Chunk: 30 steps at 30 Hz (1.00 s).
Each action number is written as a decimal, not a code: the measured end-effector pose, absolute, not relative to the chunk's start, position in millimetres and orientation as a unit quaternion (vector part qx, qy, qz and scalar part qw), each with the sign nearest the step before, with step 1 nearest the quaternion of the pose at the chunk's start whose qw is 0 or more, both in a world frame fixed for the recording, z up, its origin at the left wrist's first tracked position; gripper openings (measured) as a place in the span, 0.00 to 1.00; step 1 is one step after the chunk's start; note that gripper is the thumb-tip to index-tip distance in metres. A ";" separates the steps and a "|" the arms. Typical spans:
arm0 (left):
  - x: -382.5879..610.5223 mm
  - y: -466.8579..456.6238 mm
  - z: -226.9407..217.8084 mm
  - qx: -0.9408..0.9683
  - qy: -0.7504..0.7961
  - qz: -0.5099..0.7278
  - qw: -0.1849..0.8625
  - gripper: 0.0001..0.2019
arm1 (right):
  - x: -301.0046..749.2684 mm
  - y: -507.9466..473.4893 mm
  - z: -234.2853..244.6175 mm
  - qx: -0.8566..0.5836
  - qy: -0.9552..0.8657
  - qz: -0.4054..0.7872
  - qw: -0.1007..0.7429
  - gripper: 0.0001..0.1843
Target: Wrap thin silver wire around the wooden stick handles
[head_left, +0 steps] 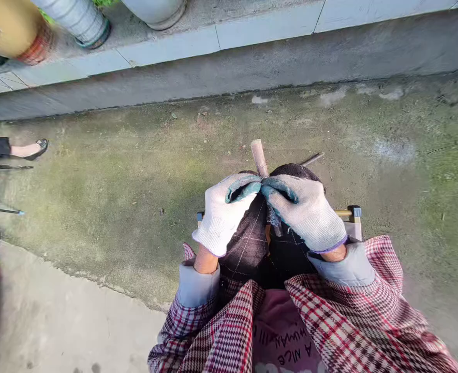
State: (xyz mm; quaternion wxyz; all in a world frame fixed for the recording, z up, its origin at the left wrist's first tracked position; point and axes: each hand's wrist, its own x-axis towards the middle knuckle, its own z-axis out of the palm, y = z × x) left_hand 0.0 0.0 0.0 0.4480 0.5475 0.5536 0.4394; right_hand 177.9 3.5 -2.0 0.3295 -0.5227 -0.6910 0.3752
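Note:
My left hand (231,204) and my right hand (302,204) both wear white knitted gloves with blue-green coated palms and fingers. Over my knees their fingertips meet, thumb and forefinger pinched on each side. Whatever lies in the pinch is too small or hidden to make out. Directly beneath the fingertips, a pale wooden stick (259,157) stands out between my knees, its middle covered by the gloves. Below the hands, a greyish wound or frayed piece with a dark end (276,223) shows between my thighs; I cannot tell whether it joins the stick.
I sit on a low seat whose metal frame (355,211) shows beside my right thigh. A thin dark rod (313,159) juts past my right knee. Ahead runs a low tiled ledge (252,28) bearing several large containers (81,20). Another person's foot (34,149) is at far left.

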 end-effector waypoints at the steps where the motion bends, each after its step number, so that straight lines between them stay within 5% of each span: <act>1: 0.5 -0.2 1.0 0.549 0.556 0.437 0.446 0.06 | 178.2 3.4 -2.1 -0.524 -0.691 0.376 0.325 0.08; 10: 0.2 -0.5 3.8 0.539 0.566 0.440 0.443 0.04 | 179.6 1.6 -2.5 -0.517 -0.686 0.385 0.338 0.08; 16: -3.0 2.8 1.2 0.530 0.557 0.444 0.460 0.03 | 179.1 4.6 -2.6 -0.498 -0.699 0.348 0.377 0.22; 30: 3.2 0.4 4.7 0.369 0.578 0.461 0.563 0.04 | 173.2 -5.6 -9.4 -0.482 -0.731 0.266 0.403 0.11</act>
